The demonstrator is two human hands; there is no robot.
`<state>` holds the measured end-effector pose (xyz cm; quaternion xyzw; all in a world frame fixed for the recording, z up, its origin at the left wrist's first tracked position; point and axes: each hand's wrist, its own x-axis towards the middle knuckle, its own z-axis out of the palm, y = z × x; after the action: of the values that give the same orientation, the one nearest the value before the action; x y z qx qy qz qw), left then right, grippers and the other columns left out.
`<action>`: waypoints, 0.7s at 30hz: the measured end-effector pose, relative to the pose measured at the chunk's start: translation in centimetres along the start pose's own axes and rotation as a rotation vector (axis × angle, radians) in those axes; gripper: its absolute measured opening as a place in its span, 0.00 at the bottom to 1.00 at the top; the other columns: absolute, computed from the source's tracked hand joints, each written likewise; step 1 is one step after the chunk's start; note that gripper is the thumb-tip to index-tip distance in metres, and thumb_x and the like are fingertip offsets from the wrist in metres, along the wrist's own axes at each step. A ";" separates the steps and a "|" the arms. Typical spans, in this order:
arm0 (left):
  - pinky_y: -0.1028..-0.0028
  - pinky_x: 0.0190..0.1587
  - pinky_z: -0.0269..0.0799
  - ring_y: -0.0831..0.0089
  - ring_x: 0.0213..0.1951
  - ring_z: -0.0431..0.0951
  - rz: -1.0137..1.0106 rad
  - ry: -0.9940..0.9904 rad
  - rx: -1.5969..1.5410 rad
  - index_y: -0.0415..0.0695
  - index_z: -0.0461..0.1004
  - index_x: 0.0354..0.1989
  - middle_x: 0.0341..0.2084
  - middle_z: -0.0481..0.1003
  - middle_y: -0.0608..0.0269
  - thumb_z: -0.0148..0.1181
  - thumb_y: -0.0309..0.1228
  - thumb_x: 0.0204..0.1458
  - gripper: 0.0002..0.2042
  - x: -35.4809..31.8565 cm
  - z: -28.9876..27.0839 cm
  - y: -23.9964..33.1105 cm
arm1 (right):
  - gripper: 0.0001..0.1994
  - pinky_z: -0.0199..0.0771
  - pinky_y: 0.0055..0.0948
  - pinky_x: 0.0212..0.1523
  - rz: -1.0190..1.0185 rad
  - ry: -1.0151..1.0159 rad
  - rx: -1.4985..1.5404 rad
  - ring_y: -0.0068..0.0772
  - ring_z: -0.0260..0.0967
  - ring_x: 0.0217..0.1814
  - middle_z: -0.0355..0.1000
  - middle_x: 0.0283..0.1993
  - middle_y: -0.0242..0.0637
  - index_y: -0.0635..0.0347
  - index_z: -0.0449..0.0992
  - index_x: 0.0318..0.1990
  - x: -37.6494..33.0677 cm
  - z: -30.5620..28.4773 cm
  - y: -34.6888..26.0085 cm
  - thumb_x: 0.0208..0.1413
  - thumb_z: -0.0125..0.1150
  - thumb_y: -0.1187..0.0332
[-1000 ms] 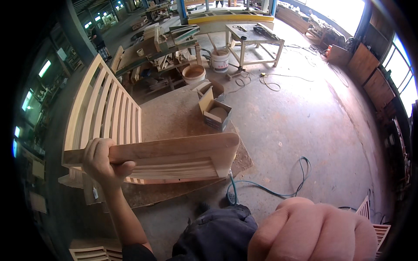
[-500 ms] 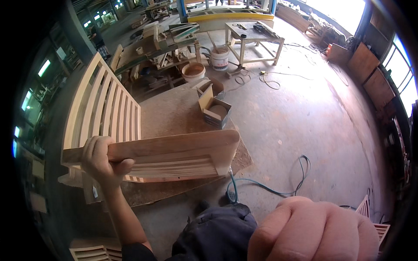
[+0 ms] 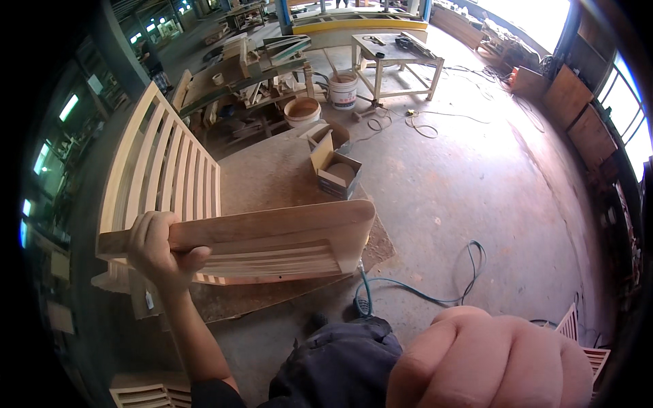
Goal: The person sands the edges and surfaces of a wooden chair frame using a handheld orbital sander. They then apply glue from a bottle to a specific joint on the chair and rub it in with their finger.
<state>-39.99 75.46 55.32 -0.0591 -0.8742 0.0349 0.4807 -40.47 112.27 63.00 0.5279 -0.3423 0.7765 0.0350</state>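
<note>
My left hand (image 3: 155,246) is wrapped round the flat wooden side rail of a pale slatted chair frame (image 3: 289,228), thumb on the near side. The frame's tall slatted part (image 3: 173,160) rises at the left, and its rounded rail end points right. It stands over a brown board (image 3: 265,163). Large and close at the lower right, my right hand (image 3: 500,360) is closed, its knuckles facing me. Whatever it may hold is hidden behind the fingers, and it appears apart from the chair frame.
An opened cardboard box (image 3: 339,173) sits on the board. Beyond it are white buckets (image 3: 343,92), a worktable (image 3: 398,51) and a bench of wood scraps (image 3: 252,75). A green hose (image 3: 435,299) loops across the floor. More slatted pieces (image 3: 149,396) lie at the lower edges.
The right end of the chair frame has risen very slightly. Both hands keep nearly the same places and grips.
</note>
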 end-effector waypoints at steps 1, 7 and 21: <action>0.63 0.25 0.65 0.59 0.22 0.72 0.002 -0.001 0.007 0.42 0.70 0.24 0.19 0.68 0.59 0.44 0.83 0.52 0.46 -0.2 0.0 -0.1 | 0.09 0.65 0.30 0.29 0.002 0.000 0.003 0.28 0.66 0.30 0.72 0.31 0.34 0.55 0.78 0.33 0.0 0.0 0.1 0.61 0.66 0.61; 0.64 0.24 0.64 0.60 0.21 0.72 0.010 0.006 0.022 0.43 0.70 0.23 0.18 0.67 0.60 0.43 0.83 0.52 0.46 -0.4 0.2 -0.3 | 0.09 0.64 0.29 0.28 0.006 -0.001 0.003 0.28 0.66 0.29 0.71 0.30 0.33 0.54 0.78 0.32 0.1 0.1 0.1 0.61 0.66 0.62; 0.63 0.24 0.63 0.61 0.21 0.71 -0.002 0.026 0.025 0.43 0.69 0.22 0.18 0.66 0.61 0.41 0.84 0.51 0.46 -0.3 0.3 -0.1 | 0.08 0.63 0.29 0.27 0.009 0.009 0.013 0.27 0.65 0.28 0.70 0.29 0.32 0.54 0.77 0.31 0.2 0.3 0.0 0.60 0.66 0.63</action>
<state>-40.11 75.35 54.95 -0.0527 -0.8675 0.0444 0.4927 -40.26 112.04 63.23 0.5229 -0.3394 0.7813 0.0298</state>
